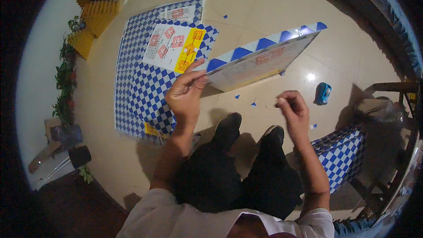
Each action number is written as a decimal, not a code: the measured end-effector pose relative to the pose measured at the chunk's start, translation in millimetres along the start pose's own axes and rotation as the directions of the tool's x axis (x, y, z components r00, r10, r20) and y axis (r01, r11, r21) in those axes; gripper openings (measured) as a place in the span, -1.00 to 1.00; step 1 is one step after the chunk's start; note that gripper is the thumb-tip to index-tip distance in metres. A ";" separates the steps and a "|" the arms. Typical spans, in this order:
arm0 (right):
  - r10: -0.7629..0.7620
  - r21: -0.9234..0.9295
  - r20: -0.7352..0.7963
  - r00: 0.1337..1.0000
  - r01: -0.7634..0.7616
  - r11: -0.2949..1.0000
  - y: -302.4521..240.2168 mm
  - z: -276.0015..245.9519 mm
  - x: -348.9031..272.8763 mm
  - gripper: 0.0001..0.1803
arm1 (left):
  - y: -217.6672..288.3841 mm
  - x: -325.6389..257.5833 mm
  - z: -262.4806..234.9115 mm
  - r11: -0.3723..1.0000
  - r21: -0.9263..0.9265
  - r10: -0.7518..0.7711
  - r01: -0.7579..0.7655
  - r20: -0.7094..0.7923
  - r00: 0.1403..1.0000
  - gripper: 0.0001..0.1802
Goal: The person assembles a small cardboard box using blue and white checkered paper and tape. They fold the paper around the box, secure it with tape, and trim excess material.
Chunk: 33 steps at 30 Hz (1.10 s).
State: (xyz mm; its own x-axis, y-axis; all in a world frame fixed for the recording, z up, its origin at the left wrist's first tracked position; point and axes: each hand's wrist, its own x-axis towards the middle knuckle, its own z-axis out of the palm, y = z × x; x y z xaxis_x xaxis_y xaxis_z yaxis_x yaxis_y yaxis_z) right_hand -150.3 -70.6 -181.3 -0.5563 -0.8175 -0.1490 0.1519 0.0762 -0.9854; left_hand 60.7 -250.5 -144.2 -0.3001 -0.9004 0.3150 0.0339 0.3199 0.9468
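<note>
My left hand (187, 94) grips the near left corner of a flat printed panel (264, 61), which is tilted up on edge above the floor. A blue-and-white diamond border runs along its upper edge, and its pale face carries red stamp-like marks. To the right of the panel, my right hand (294, 108) is closed in a pinch; a tiny dark bit shows at the fingertips, too small to name. Left of my left hand lies a stack of blue-and-white checkered sheets (152, 86), the top one with a white and yellow label (169, 46).
Small blue scraps (253, 104) are scattered on the tiled floor (264, 13). A small turquoise object (323, 93) lies right of my right hand. More checkered sheets (341, 161) stand beside dark wooden furniture (392, 87). Plants (66, 70) and yellow corrugated pieces (99, 15) line the left wall.
</note>
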 end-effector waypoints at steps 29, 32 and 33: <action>0.024 -0.129 0.020 1.000 -0.021 0.991 -93.1 130.2 25.6 -0.51 | 5.1 -10.3 12.1 0.990 0.001 0.139 -0.139 -0.008 0.990 -0.80; -0.002 -0.142 0.017 1.000 0.004 0.990 -92.1 130.1 24.9 -0.46 | 7.8 -11.1 12.2 0.993 -0.015 0.114 -0.114 -0.001 0.993 -0.80; -0.018 -0.148 0.015 1.000 0.020 0.989 -90.5 130.3 24.9 -0.44 | 7.5 -11.2 12.2 0.994 -0.026 0.104 -0.104 0.000 0.995 -0.80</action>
State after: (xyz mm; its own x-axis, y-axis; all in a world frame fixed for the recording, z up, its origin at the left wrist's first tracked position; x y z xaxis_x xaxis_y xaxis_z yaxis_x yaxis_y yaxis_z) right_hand -71.5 -172.3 -85.2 -0.5471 -0.8269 -0.1299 0.0181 0.1435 -0.9895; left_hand 52.6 -234.4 -141.5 -0.2953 -0.8621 0.4118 0.0898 0.4041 0.9103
